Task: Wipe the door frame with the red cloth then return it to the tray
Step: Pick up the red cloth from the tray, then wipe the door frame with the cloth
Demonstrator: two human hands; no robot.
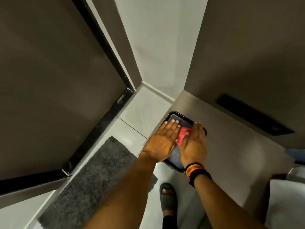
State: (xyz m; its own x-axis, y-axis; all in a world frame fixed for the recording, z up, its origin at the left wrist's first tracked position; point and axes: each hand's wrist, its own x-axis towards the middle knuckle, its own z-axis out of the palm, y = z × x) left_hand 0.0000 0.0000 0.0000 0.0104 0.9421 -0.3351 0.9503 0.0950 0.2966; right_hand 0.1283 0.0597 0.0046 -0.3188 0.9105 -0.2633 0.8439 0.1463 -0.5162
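Note:
The red cloth point(182, 135) lies bunched on the black tray point(181, 115), which rests at the left edge of a grey-brown surface point(231, 146). Both my hands are over the tray. My left hand point(162, 139) is flat with straight fingers, just left of the cloth and touching its edge. My right hand point(194, 146) covers the cloth's right side, with the thumb pressed on it; whether the fingers grip it underneath is hidden. The black door frame point(105, 123) runs diagonally at the left, beside the dark door point(49, 80).
A dark grey mat point(99, 171) lies on the pale tiled floor below the door. My foot in a sandal point(168, 195) stands under the tray's edge. A black slot point(252, 114) is set in the surface to the right. A pale wall stands behind.

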